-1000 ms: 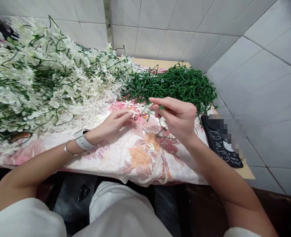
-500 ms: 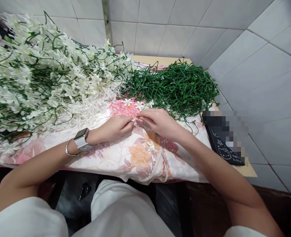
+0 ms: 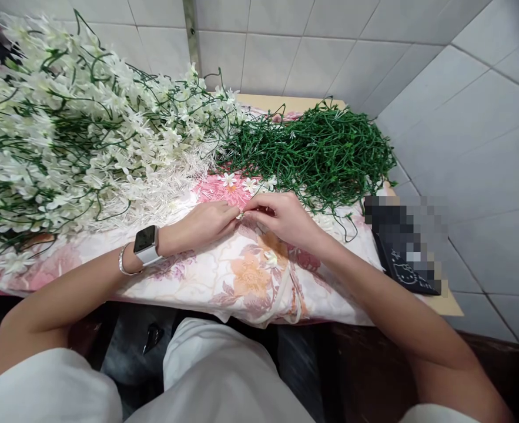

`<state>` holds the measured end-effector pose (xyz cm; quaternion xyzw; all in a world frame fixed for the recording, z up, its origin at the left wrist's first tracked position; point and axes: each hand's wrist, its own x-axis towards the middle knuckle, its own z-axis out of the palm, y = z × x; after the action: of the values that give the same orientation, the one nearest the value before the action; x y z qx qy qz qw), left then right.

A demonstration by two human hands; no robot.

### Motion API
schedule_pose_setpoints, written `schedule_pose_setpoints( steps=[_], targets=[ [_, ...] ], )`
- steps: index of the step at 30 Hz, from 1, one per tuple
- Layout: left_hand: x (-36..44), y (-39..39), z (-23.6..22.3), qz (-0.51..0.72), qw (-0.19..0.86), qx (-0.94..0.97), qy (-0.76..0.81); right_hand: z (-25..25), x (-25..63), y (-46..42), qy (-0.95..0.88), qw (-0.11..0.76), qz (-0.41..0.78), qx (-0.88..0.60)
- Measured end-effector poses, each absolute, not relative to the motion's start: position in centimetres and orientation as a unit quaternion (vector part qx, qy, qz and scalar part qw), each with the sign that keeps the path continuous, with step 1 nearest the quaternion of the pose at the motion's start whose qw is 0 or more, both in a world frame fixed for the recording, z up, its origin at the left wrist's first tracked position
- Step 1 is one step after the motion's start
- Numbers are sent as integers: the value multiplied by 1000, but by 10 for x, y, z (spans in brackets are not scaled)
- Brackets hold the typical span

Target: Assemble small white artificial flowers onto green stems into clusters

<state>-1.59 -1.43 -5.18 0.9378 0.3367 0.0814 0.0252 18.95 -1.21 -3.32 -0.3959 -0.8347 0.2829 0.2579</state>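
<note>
In front of the green stems, the left hand and right hand pinched a small white piece; white flowers lay left of these stems.

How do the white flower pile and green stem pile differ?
The white flower pile is mostly white with green stems; the green stem pile is mostly green.
The white flower pile is larger and further left than the green stem pile.
Both lie on the patterned cloth.

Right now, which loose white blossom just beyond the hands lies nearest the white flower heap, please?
The leftmost blossom, on the pink print; the others lie farther right.
</note>
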Motion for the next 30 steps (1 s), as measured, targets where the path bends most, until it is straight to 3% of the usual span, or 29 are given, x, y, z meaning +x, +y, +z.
schedule_pose_setpoints(
  steps=[18, 23, 26, 30],
  targets=[
    [-9, -11, -62, 103, 88, 927, 348, -57, 179, -15, -809, 325, 262, -413],
    [-10, -9, -45, 110, 196, 907, 355, -44, 183, -12, -798, 320, 307, -408],
    [-18, -5, -28, 101, 230, 891, 379, -30, 194, -4, -764, 399, 277, -425],
    [-36, 2, -13, 70, 161, 892, 415, -24, 209, 9, -706, 471, 223, -480]
  ],
)
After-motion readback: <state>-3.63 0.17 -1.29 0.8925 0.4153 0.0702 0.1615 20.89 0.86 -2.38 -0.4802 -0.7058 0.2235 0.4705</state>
